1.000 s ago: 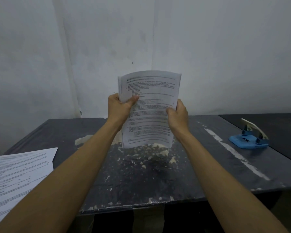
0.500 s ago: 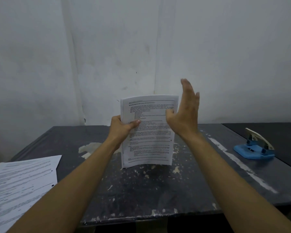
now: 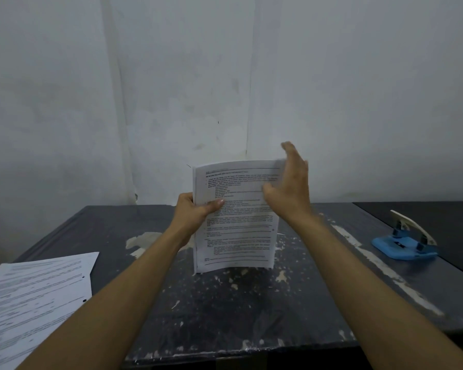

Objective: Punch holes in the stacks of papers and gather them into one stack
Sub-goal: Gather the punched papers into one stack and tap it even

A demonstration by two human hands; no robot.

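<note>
matt printed paper stack [image 3: 235, 217]; dark table [image 3: 251, 316], worn, flecked with chipped pale paint; blue plastic hole punch [image 3: 405, 243].

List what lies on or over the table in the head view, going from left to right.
Flat stack of punched papers → left hand → upright stack of papers → right hand → blue hole punch.

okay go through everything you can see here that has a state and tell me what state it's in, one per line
Held stack of papers: upright, bottom edge on the table, no holes visible.
Left hand: grips the stack's left edge.
Right hand: fingers straight, flat against the stack's right edge.
Papers on the left: lying flat, holes punched.
Hole punch: lever up, untouched.
</note>
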